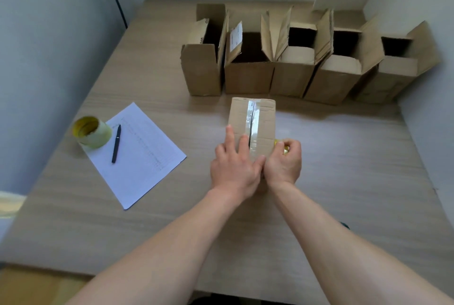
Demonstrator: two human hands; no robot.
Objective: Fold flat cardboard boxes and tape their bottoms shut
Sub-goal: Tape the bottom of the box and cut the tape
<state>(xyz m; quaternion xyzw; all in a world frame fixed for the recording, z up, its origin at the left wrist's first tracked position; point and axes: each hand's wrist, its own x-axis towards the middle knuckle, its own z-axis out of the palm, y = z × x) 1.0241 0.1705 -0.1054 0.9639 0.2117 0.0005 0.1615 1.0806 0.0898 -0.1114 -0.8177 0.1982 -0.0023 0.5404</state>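
Observation:
A small cardboard box (264, 120) stands bottom-up in the middle of the table. A strip of clear tape (254, 113) runs along the seam of its closed flaps. My left hand (234, 164) lies flat on the near part of the box, fingers spread over the tape. My right hand (285, 159) is closed around a small yellow object (285, 150) at the box's near right corner; most of that object is hidden, so I cannot tell what it is.
Several upright boxes (248, 78) with open top flaps line the back of the wooden table (344, 157). At the left lie a tape roll (92, 132), a white sheet (140, 154) and a black pen (116, 143). Walls close in on the left, back and right.

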